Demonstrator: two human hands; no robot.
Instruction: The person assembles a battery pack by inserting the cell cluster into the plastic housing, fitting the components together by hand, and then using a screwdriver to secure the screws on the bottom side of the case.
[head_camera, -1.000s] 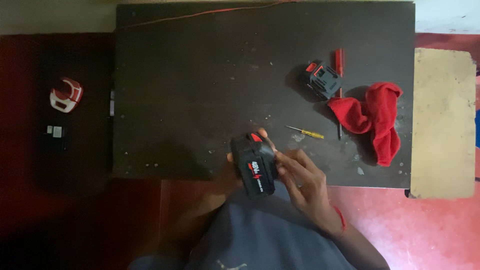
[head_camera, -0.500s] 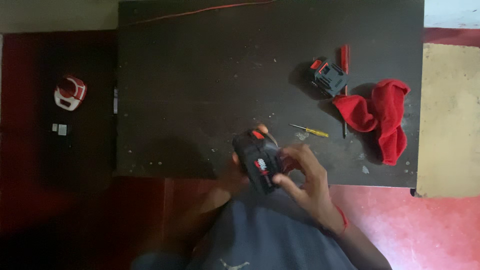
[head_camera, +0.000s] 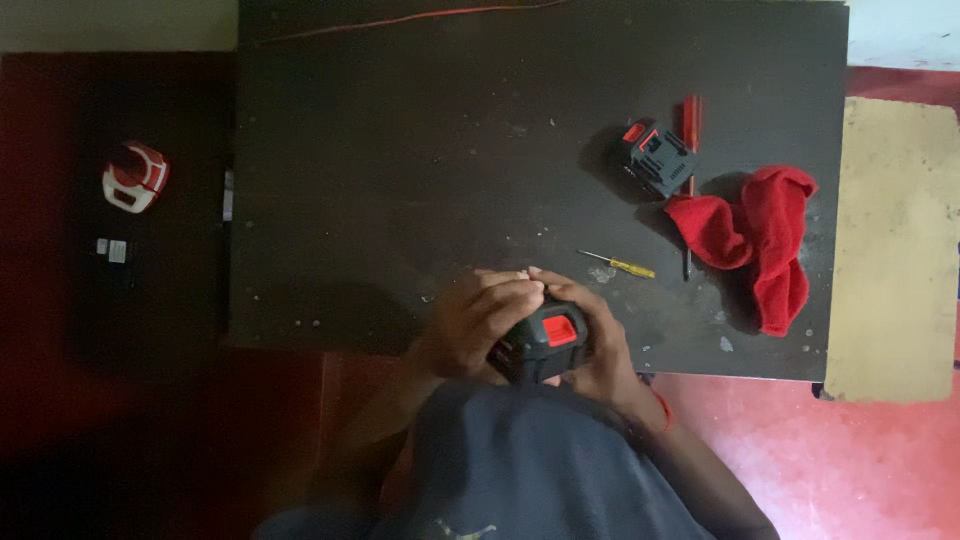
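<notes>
Across the middle of the view lies a dark, scuffed bench, its near edge meeting the person's dark-clothed lap. To its right, a pale tan board sits on the red floor. On the right part of the bench, a crumpled red cloth lies just beside a second black battery pack with red trim, and a red-handled screwdriver lies along that pack's right side, its shaft running down to the cloth. At the bench's near edge, both hands close around a black battery pack with a red button, held just above the lap. The left hand wraps over the pack's left side and top with fingers curled tightly on it; the right hand cups it from the right and beneath, thumb and fingers pressed against the housing. The fingertips of the two hands meet above the pack. Off to the left, well apart on a dark red surface, sits a small red-and-white rounded object, too blurred to tell what it is. A thin red wire runs along the far edge of the bench. Smallest of all, a little yellow-handled screwdriver lies on the bench between the hands and the cloth, near the right hand but not touching it.
</notes>
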